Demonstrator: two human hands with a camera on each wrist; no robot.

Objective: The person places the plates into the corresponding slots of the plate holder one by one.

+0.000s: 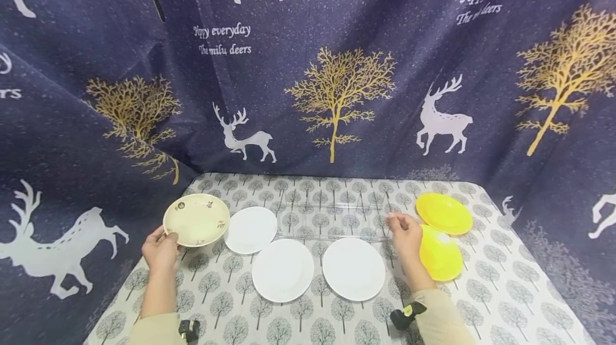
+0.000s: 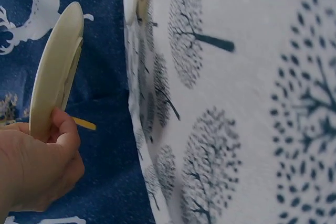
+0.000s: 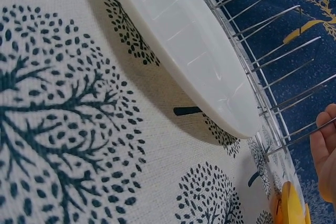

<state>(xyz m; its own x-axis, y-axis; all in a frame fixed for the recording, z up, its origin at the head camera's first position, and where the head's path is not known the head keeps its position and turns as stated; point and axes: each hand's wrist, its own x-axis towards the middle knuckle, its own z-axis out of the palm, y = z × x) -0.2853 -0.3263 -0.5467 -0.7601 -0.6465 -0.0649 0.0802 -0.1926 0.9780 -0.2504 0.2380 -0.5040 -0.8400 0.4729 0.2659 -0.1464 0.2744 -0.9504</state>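
Observation:
My left hand [image 1: 161,253] grips the near left edge of a cream plate [image 1: 197,220] with small printed motifs, thumb over the rim. The left wrist view shows this plate [image 2: 55,72] edge-on, raised and tilted. At the right end of a thin wire dish rack [image 1: 300,236], my right hand [image 1: 406,235] pinches the metal. Its fingers [image 3: 326,124] curl at an end wire in the right wrist view. Upright prongs line the rack, and no plate stands between them.
Three white plates lie before and beside the rack: one at left [image 1: 251,230], one front middle [image 1: 283,270], one front right [image 1: 353,269]. Two yellow plates, a far one [image 1: 444,213] and a nearer one [image 1: 440,259], lie beyond my right hand. A dark printed curtain [image 1: 308,136] hangs behind the table.

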